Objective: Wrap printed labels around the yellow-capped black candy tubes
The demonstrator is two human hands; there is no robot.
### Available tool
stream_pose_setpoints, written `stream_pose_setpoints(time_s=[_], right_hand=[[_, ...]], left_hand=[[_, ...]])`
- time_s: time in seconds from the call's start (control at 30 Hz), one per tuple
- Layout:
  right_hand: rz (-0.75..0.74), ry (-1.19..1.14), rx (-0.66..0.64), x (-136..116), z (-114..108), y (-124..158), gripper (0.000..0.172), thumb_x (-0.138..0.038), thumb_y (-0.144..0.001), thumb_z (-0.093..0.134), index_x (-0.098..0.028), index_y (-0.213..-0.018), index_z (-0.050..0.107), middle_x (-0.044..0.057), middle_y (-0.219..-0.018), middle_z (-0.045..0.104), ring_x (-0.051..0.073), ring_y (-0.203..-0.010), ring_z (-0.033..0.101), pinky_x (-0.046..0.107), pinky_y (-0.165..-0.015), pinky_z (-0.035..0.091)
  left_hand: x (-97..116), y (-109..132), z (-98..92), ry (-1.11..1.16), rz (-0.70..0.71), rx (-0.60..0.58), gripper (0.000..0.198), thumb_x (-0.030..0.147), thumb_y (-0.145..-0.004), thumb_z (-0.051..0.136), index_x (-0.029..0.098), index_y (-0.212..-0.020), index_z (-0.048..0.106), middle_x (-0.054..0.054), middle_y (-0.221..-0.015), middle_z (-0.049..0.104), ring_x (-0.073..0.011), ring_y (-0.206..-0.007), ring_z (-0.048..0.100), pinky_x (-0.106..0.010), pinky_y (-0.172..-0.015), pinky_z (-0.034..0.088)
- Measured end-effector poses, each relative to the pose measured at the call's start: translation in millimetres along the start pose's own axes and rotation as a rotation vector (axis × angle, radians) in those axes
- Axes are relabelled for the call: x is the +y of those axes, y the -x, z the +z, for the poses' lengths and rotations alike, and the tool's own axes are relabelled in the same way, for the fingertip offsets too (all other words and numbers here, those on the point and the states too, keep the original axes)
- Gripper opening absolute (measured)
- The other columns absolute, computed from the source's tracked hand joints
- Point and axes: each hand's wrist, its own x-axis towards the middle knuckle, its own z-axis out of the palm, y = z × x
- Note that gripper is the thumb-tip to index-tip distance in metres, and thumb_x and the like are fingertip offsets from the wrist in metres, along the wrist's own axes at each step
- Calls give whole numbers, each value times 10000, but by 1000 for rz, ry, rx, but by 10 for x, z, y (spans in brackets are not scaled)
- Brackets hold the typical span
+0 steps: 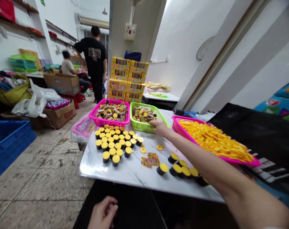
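My right hand (159,127) reaches far across the white table (132,173) and rests at the near rim of the green basket (139,126), which holds small wrapped items; whether the fingers hold anything is hidden. My left hand (103,213) hangs below the table's near edge with fingers curled in, nothing visible in it. A block of black cups with yellow lids (114,143) stands in rows in front of the pink basket (102,121). A few more capped cups (180,169) sit under my right forearm.
A pink tray of yellow rings (214,141) lies at the right. Loose yellow rings (143,149) and printed stickers (150,159) lie mid-table. Yellow boxes (127,79) are stacked behind. A blue crate (8,143) and cardboard boxes (60,114) stand on the floor left. Two people are in the background.
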Motion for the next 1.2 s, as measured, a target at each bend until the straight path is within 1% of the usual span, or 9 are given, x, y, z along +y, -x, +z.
stream_pose_setpoints(time_s=[0.13,0.3,0.4,0.5,0.63,0.73,0.9,1.03,1.2], right_hand=[[3,-19,-22,-81,-7,208,284,-167,-830,576,-158,-1064,737,106,-1045,744,235,-977,682,307,-899,502],[-48,-24,20,-412,-304,713,450,-257,-860,642,-184,-1303,614,148,-1325,642,291,-1215,601,414,-1038,466],[-130,25,24,-693,-531,1139,269,-352,-933,580,-219,-1131,706,124,-1139,716,299,-1104,636,431,-1001,474],[-122,103,-92,-896,-679,1353,244,-402,-933,583,-231,-985,749,103,-999,760,304,-1045,644,425,-963,468],[71,160,-381,-976,-585,1101,341,-476,-947,547,-215,-979,765,97,-954,781,256,-909,694,323,-768,487],[106,168,-520,-965,-358,760,446,-575,-905,580,-187,-814,778,115,-840,776,239,-771,705,294,-628,462],[91,165,-575,-960,-48,544,415,-565,-818,667,-166,-808,780,124,-853,772,256,-775,712,295,-609,462],[56,167,-614,-934,-18,615,267,-439,-701,768,-185,-782,771,97,-825,770,240,-737,705,281,-598,469],[93,227,-547,-763,-46,657,213,-359,-744,707,-179,-843,765,126,-863,772,262,-777,713,301,-634,489]], left_hand=[[40,51,-41,32,-49,-24,631,762,-780,595,172,-974,705,-20,-658,615,-119,-458,558,-190,-395,349],[84,61,-103,7,-13,-62,565,688,-829,601,157,-993,709,-22,-668,633,-123,-488,584,-201,-436,410],[90,73,-132,18,-31,-61,549,667,-820,625,159,-1008,710,-23,-680,644,-128,-496,588,-208,-435,426],[108,66,-138,50,-64,-56,573,682,-789,645,154,-1002,708,-24,-674,651,-126,-481,574,-211,-425,421],[172,48,-77,52,-66,-58,599,708,-746,662,153,-967,709,-18,-647,640,-124,-468,563,-209,-415,401],[201,56,-34,20,-39,-56,580,704,-748,660,162,-946,712,-8,-633,625,-124,-466,566,-209,-418,398],[168,87,-80,8,-20,-22,574,694,-775,640,159,-974,707,-16,-654,639,-132,-477,583,-213,-425,408],[143,88,-111,21,-19,-14,531,655,-816,624,156,-977,710,-20,-648,640,-130,-471,581,-209,-425,403],[154,91,-98,18,29,2,480,625,-828,635,169,-947,723,-26,-638,649,-131,-479,591,-208,-441,425]])
